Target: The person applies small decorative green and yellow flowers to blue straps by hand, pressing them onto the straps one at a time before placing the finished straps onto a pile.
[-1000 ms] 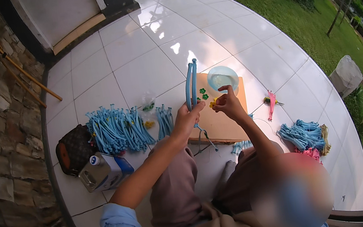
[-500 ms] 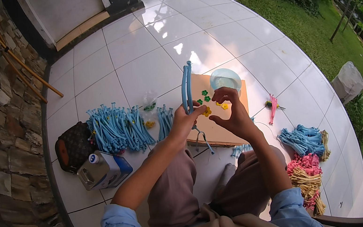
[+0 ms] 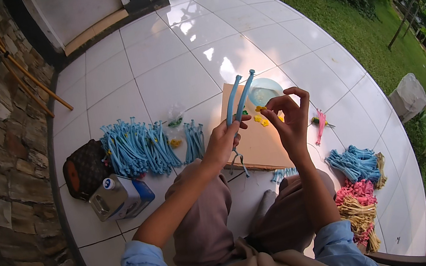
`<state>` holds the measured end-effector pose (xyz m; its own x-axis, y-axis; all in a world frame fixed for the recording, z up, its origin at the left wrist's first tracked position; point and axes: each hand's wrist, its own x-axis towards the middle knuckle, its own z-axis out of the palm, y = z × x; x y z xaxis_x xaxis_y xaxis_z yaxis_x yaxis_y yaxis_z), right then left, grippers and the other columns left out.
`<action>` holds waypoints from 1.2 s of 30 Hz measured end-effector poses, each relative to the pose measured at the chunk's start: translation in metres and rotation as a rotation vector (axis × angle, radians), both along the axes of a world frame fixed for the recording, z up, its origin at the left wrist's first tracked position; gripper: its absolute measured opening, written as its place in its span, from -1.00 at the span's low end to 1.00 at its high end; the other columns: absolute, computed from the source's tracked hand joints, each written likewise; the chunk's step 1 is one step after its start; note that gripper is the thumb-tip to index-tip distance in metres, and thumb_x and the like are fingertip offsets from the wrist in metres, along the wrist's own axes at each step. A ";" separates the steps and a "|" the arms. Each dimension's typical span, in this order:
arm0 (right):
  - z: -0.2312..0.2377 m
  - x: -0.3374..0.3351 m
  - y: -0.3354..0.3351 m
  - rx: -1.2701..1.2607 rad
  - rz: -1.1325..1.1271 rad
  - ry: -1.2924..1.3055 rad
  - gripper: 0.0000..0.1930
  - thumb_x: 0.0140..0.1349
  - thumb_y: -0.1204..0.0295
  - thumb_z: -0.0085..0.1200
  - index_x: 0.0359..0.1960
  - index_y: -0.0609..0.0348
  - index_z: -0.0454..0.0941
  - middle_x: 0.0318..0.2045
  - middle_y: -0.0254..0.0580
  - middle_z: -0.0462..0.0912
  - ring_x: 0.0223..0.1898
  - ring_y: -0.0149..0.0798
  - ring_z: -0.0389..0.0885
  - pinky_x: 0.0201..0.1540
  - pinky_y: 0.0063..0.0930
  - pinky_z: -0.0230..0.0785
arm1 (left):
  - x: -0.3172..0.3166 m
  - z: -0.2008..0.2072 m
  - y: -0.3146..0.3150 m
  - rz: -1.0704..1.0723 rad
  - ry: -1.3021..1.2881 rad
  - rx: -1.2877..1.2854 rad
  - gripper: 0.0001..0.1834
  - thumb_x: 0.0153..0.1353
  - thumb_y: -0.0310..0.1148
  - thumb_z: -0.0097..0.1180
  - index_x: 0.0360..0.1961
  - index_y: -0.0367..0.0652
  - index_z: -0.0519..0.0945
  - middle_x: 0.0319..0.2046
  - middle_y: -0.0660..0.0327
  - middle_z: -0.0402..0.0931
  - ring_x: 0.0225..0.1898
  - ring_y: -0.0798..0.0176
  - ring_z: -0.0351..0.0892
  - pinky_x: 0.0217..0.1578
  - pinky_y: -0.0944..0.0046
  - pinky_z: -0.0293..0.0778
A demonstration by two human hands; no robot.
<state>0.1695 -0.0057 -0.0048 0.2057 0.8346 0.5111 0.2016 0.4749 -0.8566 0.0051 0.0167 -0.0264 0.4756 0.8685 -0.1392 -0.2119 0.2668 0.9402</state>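
Note:
My left hand [image 3: 221,144] is closed around a pair of light-blue cords [image 3: 235,97]. Their knotted upper ends spread apart in a V, while thin tails dangle below my fist. My right hand [image 3: 293,120] is just right of the cords, thumb and index finger pinched on a small yellow flower-shaped bead [image 3: 260,109]. More yellow flower beads [image 3: 262,121] lie beneath it on a tan board [image 3: 260,150]. A green flower bead [image 3: 244,113] shows beside the cords, partly hidden by my left fingers. At the board's far edge stands a pale-blue translucent bowl [image 3: 264,91].
Bundles of blue cords [image 3: 137,149], a brown patterned bag [image 3: 85,170] and a metal can [image 3: 120,196] stand to the left. On the right lie piles of blue cords [image 3: 356,163], pink cords [image 3: 357,191] and beige cords [image 3: 359,215]. A pink piece [image 3: 321,126] lies nearer the board.
My right hand's fingers have come together on a yellow flower bead and the hand has shifted right. The cords in my left hand have tilted right and their tops have separated.

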 end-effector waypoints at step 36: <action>0.000 -0.021 0.000 -0.341 0.066 0.634 -0.47 -0.04 0.63 0.19 -0.14 0.17 0.07 -0.49 -0.11 0.55 -0.41 -0.33 0.51 -0.21 -0.50 0.33 | 0.019 0.002 -0.010 0.362 0.076 0.549 -0.72 0.16 -0.57 0.00 -0.53 -0.13 0.15 -0.48 0.27 0.36 -0.52 0.58 0.21 -0.52 0.56 0.20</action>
